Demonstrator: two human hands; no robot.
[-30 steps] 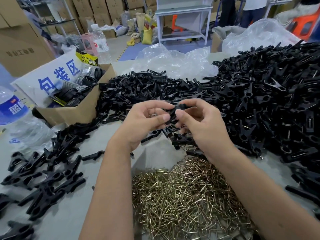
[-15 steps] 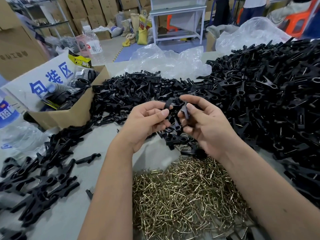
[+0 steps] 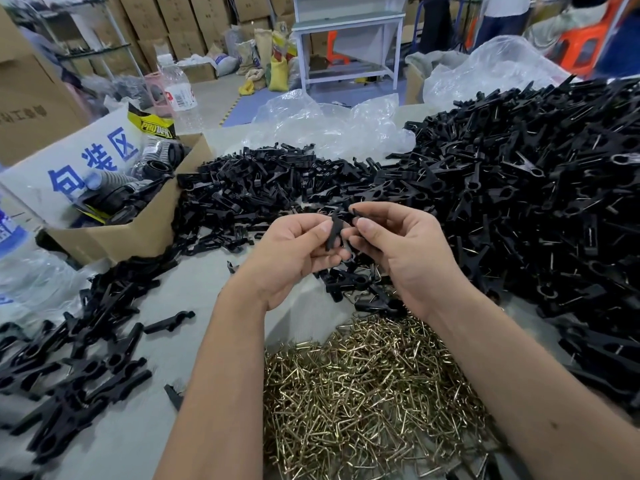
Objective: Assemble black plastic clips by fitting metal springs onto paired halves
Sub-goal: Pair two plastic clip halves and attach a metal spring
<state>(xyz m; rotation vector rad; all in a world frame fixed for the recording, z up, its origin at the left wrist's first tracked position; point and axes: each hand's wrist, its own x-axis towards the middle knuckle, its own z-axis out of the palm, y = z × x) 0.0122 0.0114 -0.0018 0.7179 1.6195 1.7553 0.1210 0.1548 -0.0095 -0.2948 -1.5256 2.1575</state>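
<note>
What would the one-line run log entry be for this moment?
stage: pairing halves | left hand: pinches clip half | right hand: pinches second half | spring: none fitted | spring pile: untouched

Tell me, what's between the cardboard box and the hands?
In the head view, a heap of loose black clip halves fills the stretch from cardboard box to left hand.

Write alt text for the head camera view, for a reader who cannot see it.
Two bare hands, the left hand and right hand, each pinch a black clip half above a grey table. Brass-coloured metal springs lie heaped just below, with black clip parts piled to the right and behind.
</note>
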